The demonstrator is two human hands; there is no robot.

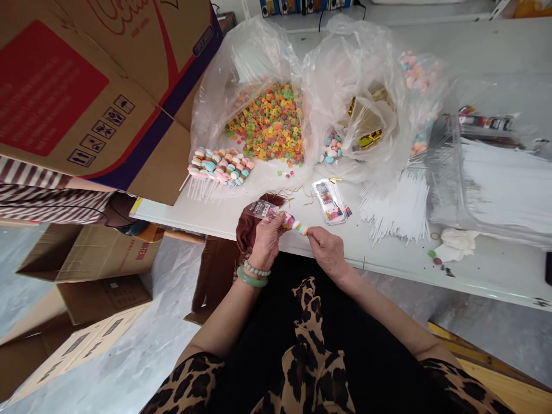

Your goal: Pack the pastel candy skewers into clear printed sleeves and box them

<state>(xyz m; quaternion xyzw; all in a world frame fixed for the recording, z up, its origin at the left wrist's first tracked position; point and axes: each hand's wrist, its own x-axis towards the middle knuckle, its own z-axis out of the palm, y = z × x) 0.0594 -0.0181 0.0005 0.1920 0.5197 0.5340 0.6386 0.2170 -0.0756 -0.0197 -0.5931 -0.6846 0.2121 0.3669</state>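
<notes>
My left hand (268, 237) is closed on a clear printed candy bag (264, 210) near the table's front edge. A marshmallow skewer (296, 225) in pastel colours lies partly inside this bag, its near end sticking out to the right. My right hand (328, 251) pinches that end; its stick is hidden by the fingers. A brown cloth (246, 227) lies beneath and left of the bag. Beyond the hands are gold twist ties (293, 194) and a stack of flat printed bags (328, 201).
Finished-looking marshmallow skewers (222, 167) lie at the left, before a bag of ring candies (273, 123). White sticks (399, 204) lie to the right, beside a clear plastic tub (452, 172). A large carton (107, 75) overhangs the left; open boxes (107, 253) stand on the floor.
</notes>
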